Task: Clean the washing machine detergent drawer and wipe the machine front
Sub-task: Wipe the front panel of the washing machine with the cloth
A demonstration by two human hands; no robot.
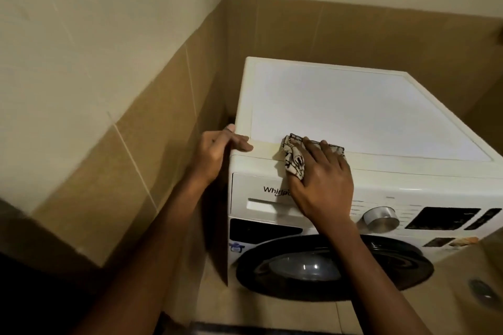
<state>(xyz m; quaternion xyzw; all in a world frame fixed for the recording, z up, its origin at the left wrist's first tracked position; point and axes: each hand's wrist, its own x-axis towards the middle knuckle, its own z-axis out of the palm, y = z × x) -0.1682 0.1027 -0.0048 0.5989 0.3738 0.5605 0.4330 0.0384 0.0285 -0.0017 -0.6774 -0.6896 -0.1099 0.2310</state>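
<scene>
- Head view, looking down: I am viewing a white washing machine (367, 117) standing in a corner against a tiled wall (130, 149).
- The left hand (217, 149) is gripping the machine's front-left top corner. The thumb is lying on the top edge and the fingers are curling round the side panel.
- The right hand (324, 185) is pressing a patterned cloth (292, 162) onto the front edge of the top, just above the detergent drawer (255, 196).
- Its fingers are lying nearly straight and slightly spread over the cloth. The thumb is hiding beneath a bunched fold, so I cannot tell whether it is pinching.
- The detergent drawer is sitting closed at the upper left of the front panel, flush with the panel. The right hand's heel is covering its right end and part of the brand lettering.
- A silver dial (381, 219) is showing just right of the right wrist, with a dark display (442, 217) beyond it.
- The round door (402, 261) is lying below the panel, partly behind the right forearm.
- A floor drain (483, 289) is appearing, blurred, at the lower right.
</scene>
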